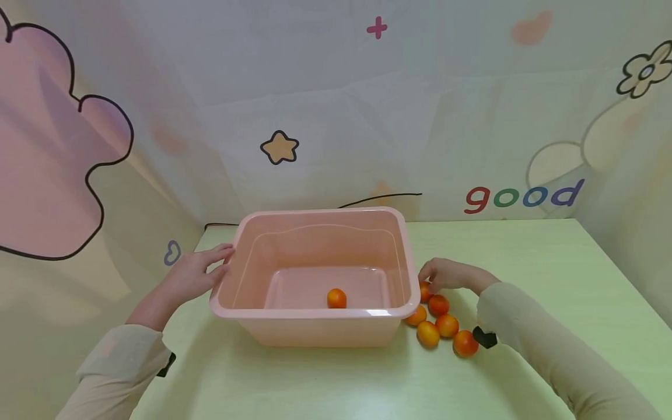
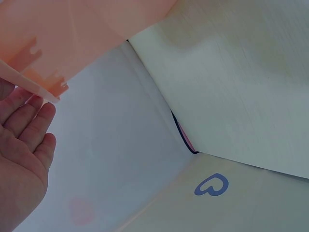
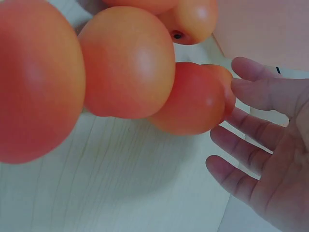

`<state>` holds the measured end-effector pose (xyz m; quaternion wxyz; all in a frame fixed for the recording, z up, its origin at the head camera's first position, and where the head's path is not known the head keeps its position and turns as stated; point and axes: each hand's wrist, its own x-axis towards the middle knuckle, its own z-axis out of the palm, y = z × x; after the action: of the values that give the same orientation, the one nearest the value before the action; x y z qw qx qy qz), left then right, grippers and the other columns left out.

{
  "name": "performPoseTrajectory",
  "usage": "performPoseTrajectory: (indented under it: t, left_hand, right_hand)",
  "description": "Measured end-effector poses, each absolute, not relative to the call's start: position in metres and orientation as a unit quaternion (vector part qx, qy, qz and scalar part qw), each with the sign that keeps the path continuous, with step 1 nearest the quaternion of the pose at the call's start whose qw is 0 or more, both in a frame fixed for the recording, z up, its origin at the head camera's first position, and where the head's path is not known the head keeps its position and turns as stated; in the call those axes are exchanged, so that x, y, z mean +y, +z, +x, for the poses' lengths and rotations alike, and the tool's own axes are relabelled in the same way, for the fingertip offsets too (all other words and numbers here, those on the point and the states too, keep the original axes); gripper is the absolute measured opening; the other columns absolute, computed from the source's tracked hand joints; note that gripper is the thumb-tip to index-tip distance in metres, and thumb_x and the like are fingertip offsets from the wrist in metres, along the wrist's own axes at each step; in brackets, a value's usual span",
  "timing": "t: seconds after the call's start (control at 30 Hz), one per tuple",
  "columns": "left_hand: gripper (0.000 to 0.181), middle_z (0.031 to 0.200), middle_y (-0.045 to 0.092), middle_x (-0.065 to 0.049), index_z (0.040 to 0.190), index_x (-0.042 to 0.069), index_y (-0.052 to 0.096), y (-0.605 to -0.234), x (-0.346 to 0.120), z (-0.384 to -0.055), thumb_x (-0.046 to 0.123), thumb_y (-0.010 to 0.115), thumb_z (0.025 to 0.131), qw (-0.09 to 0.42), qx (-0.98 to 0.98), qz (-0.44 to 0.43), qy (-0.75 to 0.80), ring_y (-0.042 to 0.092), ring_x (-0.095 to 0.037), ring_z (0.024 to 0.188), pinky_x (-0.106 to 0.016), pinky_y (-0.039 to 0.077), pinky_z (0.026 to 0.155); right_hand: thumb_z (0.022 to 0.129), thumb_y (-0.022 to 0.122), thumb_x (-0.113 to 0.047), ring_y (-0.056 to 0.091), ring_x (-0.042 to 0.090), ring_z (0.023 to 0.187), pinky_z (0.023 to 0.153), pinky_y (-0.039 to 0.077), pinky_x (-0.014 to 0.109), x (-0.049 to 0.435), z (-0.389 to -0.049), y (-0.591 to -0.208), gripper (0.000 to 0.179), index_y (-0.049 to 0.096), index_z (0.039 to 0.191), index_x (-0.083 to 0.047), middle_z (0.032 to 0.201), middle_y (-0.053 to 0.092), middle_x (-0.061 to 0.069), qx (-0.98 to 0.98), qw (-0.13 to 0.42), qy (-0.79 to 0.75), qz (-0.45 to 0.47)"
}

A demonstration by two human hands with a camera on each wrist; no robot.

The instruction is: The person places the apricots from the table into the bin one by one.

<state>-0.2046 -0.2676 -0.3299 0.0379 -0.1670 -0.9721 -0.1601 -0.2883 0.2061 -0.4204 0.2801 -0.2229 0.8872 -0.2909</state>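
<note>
A pale pink plastic basin (image 1: 315, 329) stands on the table with one tomato (image 1: 336, 298) inside. My left hand (image 1: 196, 274) is at its left rim; in the left wrist view, the fingertips (image 2: 47, 112) touch the rim from below. Beside the basin's right side lie several smooth orange-red tomatoes (image 1: 447, 325). My right hand (image 1: 448, 275) reaches down over the farthest tomato (image 1: 426, 291). In the right wrist view, its extended fingers (image 3: 241, 154) are spread, with thumb and fingertips right at that tomato, partly hidden behind a nearer one (image 3: 193, 99).
The light green table (image 1: 525, 280) meets a printed cloth backdrop (image 1: 336, 116) at the back and both sides. The basin's right wall (image 3: 265, 34) stands close by my right hand. One tomato (image 1: 465, 344) sits by the right sleeve.
</note>
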Motion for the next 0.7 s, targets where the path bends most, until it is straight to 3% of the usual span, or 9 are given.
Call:
performPoseTrajectory:
  t: [0.13, 0.3, 0.43, 0.53, 0.7]
  left_hand:
    - [0.041, 0.13, 0.047, -0.017, 0.125, 0.002, 0.049, -0.33, -0.267, -0.205, 0.017, 0.053, 0.087, 0.034, -0.972, -0.164, -0.162, 0.052, -0.019, 0.07, -0.034, 0.038, 0.068]
    - [0.041, 0.13, 0.047, -0.017, 0.125, 0.001, 0.049, -0.332, -0.267, -0.206, 0.016, 0.053, 0.087, 0.032, -0.972, -0.163, -0.163, 0.055, -0.024, 0.081, -0.035, 0.039, 0.07]
    - [0.041, 0.129, 0.048, -0.016, 0.125, 0.001, 0.05, -0.333, -0.268, -0.206, 0.016, 0.053, 0.087, 0.034, -0.972, -0.164, -0.163, 0.053, -0.02, 0.073, -0.033, 0.038, 0.068]
    - [0.041, 0.129, 0.048, -0.016, 0.125, 0.002, 0.05, -0.333, -0.268, -0.207, 0.015, 0.053, 0.087, 0.036, -0.972, -0.165, -0.162, 0.048, -0.016, 0.064, -0.032, 0.038, 0.067]
    - [0.041, 0.129, 0.048, -0.016, 0.125, 0.001, 0.049, -0.333, -0.269, -0.206, 0.015, 0.053, 0.087, 0.036, -0.973, -0.165, -0.16, 0.047, -0.015, 0.062, -0.032, 0.038, 0.067]
  right_hand:
    - [0.077, 0.061, 0.001, 0.046, 0.02, 0.088, 0.089, 0.036, 0.046, 0.206, -0.289, -0.423, 0.024, 0.071, 0.092, -0.014, 0.097, 0.062, 0.001, 0.89, 0.292, -0.285, -0.205]
    - [0.077, 0.058, 0.0, 0.044, 0.024, 0.094, 0.091, 0.032, 0.052, 0.212, -0.289, -0.427, 0.03, 0.068, 0.101, -0.015, 0.103, 0.061, 0.004, 0.894, 0.3, -0.272, -0.194]
    - [0.071, 0.055, 0.004, 0.042, 0.026, 0.1, 0.092, 0.032, 0.054, 0.218, -0.288, -0.427, 0.043, 0.063, 0.11, -0.013, 0.115, 0.055, 0.01, 0.897, 0.304, -0.269, -0.173]
    - [0.07, 0.055, 0.006, 0.043, 0.025, 0.097, 0.088, 0.039, 0.047, 0.223, -0.286, -0.428, 0.048, 0.06, 0.114, -0.012, 0.118, 0.053, 0.011, 0.896, 0.314, -0.274, -0.156]
    - [0.071, 0.057, 0.006, 0.044, 0.023, 0.093, 0.076, 0.046, 0.034, 0.231, -0.286, -0.429, 0.048, 0.056, 0.117, -0.007, 0.114, 0.053, 0.013, 0.89, 0.325, -0.277, -0.161]
